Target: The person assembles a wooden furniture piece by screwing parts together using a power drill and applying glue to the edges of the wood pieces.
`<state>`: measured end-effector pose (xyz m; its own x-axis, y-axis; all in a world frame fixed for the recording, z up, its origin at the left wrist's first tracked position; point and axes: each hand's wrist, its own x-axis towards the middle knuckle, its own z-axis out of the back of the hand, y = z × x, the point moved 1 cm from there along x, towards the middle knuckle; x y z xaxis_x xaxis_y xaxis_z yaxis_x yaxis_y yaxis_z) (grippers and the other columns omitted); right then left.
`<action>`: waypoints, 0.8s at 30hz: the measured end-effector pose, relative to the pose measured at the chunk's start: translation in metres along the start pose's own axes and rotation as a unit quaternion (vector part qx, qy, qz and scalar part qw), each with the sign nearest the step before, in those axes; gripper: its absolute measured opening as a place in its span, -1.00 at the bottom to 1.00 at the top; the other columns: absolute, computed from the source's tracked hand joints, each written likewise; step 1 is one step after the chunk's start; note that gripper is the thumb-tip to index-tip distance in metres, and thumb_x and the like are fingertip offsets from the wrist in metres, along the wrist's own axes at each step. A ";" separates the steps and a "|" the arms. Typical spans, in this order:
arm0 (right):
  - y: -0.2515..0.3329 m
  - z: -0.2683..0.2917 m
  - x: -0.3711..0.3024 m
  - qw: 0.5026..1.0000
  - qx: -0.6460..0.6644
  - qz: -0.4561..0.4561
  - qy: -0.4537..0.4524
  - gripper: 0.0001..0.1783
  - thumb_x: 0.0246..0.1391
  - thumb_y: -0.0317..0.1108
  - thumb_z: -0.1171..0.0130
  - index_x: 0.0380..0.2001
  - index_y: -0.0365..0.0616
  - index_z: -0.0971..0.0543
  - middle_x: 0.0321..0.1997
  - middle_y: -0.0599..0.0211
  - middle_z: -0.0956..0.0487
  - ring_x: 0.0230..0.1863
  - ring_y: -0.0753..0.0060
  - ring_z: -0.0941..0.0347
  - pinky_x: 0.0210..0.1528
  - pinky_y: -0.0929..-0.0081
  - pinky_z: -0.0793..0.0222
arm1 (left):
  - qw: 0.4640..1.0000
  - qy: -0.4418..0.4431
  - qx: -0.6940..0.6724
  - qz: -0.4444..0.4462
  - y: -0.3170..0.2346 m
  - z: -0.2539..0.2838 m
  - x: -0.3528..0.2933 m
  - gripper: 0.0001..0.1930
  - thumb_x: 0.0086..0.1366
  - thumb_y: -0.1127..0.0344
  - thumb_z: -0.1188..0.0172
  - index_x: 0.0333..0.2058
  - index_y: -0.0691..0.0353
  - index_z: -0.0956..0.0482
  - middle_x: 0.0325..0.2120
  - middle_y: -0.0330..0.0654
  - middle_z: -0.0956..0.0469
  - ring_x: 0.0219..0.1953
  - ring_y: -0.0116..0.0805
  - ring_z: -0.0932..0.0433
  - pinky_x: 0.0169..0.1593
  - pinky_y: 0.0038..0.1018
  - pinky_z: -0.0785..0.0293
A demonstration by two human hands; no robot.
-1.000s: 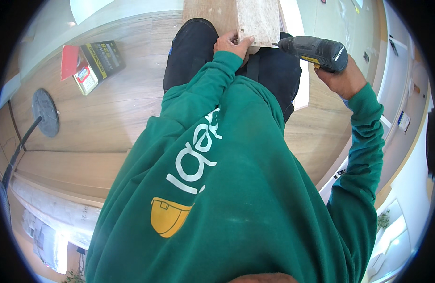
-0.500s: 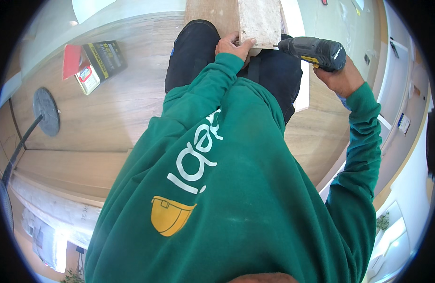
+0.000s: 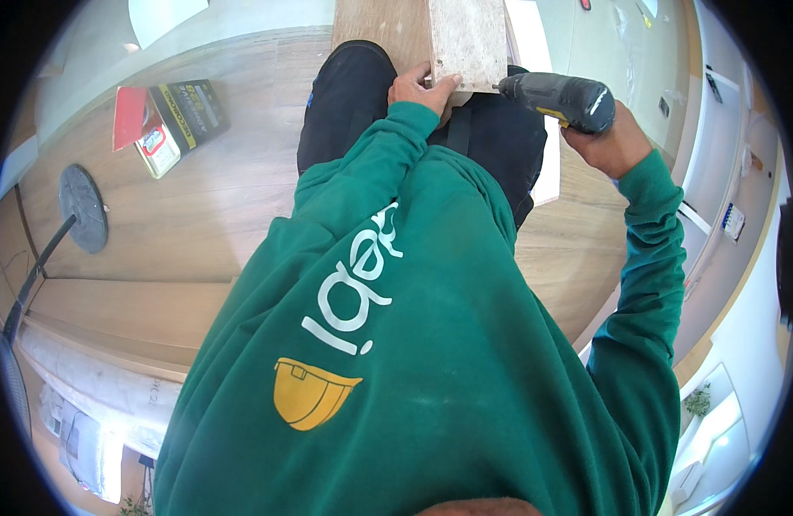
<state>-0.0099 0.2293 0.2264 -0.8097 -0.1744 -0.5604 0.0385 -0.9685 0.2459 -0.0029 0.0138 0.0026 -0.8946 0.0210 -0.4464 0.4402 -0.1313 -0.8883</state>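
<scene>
A pale, worn wooden board (image 3: pixel 468 45) lies lengthwise over my knees, its near end toward me. My left hand (image 3: pixel 420 89) grips the near left corner of this board, thumb on top and the other fingers partly hidden beneath. In my right hand (image 3: pixel 613 142) is a black cordless drill (image 3: pixel 558 96) with a yellow patch, held by its handle. Its tip points left and meets the board's near right corner, close to the edge. Whether a screw sits at the tip is too small to make out. A browner wooden panel (image 3: pixel 380 21) lies beyond my left knee, beside the board.
On the wood-look floor (image 3: pixel 242 155) at left stands an opened black and yellow box (image 3: pixel 186 116) with a red flap. Near it is a round grey base (image 3: pixel 84 208) with a pole. A white panel (image 3: pixel 547 163) lies by my right knee. Plastic-wrapped goods (image 3: pixel 95 387) sit lower left.
My right hand and the drill have shifted slightly left and down, and the drill body has tilted a little. The drill tip stays at the board's corner; my left hand keeps its grip.
</scene>
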 end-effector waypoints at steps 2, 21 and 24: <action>0.010 0.003 0.002 1.000 -0.012 0.003 0.000 -0.65 -0.04 -0.32 -0.27 -0.13 -0.15 -0.58 -0.24 0.03 -0.65 -0.21 0.00 -0.58 -0.09 0.25 -0.51 | 1.000 -0.007 0.006 -0.003 -0.006 0.002 -0.002 -0.53 0.00 0.00 -0.40 -0.17 0.18 -0.69 -0.31 -0.05 -0.70 -0.26 -0.17 -0.68 -0.11 -0.32 -0.56; -0.035 -0.053 -0.104 0.904 0.319 -0.076 -0.276 -0.62 -0.07 -0.38 -0.31 -0.12 -0.24 -0.59 -0.28 0.14 -0.65 -0.23 0.16 -0.60 -0.16 0.29 -0.48 | 0.993 -0.086 -0.036 -0.079 0.003 0.001 0.010 -0.15 -0.11 0.06 -0.57 0.05 0.52 -0.41 0.00 0.24 -0.45 0.00 -0.03 -0.51 0.07 -0.27 -0.45; -0.080 -0.116 -0.182 0.865 0.333 -0.178 -0.331 -0.45 -0.03 -0.47 -0.27 0.10 -0.23 -0.47 -0.17 0.19 -0.60 -0.14 0.29 -0.57 -0.12 0.38 -0.46 | 0.914 -0.131 0.272 -0.272 -0.027 0.005 -0.002 -0.19 -0.08 0.20 -0.53 0.12 0.45 -0.37 0.08 0.22 -0.39 0.03 0.03 -0.48 0.15 -0.24 -0.37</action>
<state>0.2027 0.3175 0.2169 -0.8667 0.4678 -0.1733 -0.4504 -0.5843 0.6751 -0.0132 0.0123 0.0286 -0.9889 0.0014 0.1487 -0.1143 -0.6469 -0.7539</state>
